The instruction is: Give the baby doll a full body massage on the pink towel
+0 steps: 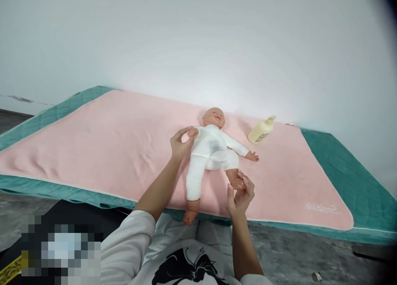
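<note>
A baby doll (211, 144) with a white cloth body lies on its back on a pink blanket (124, 132), its head toward the wall. My left hand (181, 144) is closed around the doll's hand on the left side of the picture. With my right hand (241, 194) I hold the doll's foot on the right side, thumb and fingers on either side of it. The doll's other foot hangs at the near edge of the bed. Its other arm lies stretched out to the right. A dark grey patch marks its chest.
A pale yellow pump bottle (261, 130) stands on the blanket right of the doll. Beneath the blanket is a green quilted cover (356, 173). A white wall (198, 41) rises behind. A black surface (68, 214), partly pixelated, is at lower left.
</note>
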{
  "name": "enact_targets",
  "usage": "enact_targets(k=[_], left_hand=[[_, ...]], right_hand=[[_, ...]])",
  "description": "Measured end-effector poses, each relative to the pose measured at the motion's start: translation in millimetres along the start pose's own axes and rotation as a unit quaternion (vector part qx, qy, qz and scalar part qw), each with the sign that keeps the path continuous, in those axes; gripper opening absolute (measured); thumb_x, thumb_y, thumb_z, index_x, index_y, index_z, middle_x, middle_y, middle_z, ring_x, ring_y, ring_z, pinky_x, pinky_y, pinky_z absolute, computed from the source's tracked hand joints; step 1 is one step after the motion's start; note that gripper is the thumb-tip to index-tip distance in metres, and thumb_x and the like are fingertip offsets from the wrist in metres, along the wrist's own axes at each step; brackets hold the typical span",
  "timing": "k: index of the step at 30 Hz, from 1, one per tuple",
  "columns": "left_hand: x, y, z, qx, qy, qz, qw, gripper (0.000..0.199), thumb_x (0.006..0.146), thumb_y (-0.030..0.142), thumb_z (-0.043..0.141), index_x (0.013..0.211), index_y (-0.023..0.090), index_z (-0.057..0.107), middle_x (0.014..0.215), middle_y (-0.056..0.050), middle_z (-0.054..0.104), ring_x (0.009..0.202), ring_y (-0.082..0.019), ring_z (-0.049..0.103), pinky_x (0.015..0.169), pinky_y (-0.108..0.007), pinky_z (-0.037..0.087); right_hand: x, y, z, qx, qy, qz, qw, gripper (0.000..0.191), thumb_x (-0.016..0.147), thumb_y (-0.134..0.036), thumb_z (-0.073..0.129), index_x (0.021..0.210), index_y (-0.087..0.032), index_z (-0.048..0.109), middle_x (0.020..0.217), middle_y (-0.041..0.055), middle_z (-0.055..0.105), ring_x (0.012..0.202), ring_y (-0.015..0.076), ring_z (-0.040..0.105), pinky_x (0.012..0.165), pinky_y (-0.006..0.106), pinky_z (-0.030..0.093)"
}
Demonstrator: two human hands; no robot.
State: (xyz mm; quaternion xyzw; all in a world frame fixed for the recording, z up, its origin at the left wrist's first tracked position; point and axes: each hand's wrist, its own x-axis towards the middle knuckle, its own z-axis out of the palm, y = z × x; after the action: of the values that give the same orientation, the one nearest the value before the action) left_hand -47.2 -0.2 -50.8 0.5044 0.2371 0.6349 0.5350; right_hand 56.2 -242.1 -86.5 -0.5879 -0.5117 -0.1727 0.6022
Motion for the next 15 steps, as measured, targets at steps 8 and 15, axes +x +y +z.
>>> enact_targets(k=[8, 15], left_hand=[[31, -20, -23.9, -0.159, 0.211, -0.075, 0.962, 0.017, 0.082, 0.021, 0.072, 0.098, 0.020, 0.069, 0.112, -0.005, 0.068, 0.112, -0.015, 0.063, 0.100, -0.027, 0.049], [36, -39, -41.1, -0.184, 0.261, -0.186, 0.929, 0.006, 0.091, 0.021, 0.062, 0.096, 0.022, 0.062, 0.100, -0.001, 0.065, 0.092, -0.008, 0.065, 0.084, -0.018, 0.051]], right_hand=[[-49, 5, -27, -0.029, -0.018, 0.032, 0.999, 0.069, 0.085, -0.016, 0.062, 0.145, -0.028, 0.031, 0.134, 0.0159, 0.053, 0.123, 0.0301, 0.057, 0.092, 0.058, 0.056], [-86, -3, -36, -0.060, -0.068, 0.039, 0.995, 0.068, 0.085, -0.012, 0.063, 0.144, -0.028, 0.034, 0.135, 0.0146, 0.054, 0.125, 0.0285, 0.057, 0.088, 0.051, 0.059]])
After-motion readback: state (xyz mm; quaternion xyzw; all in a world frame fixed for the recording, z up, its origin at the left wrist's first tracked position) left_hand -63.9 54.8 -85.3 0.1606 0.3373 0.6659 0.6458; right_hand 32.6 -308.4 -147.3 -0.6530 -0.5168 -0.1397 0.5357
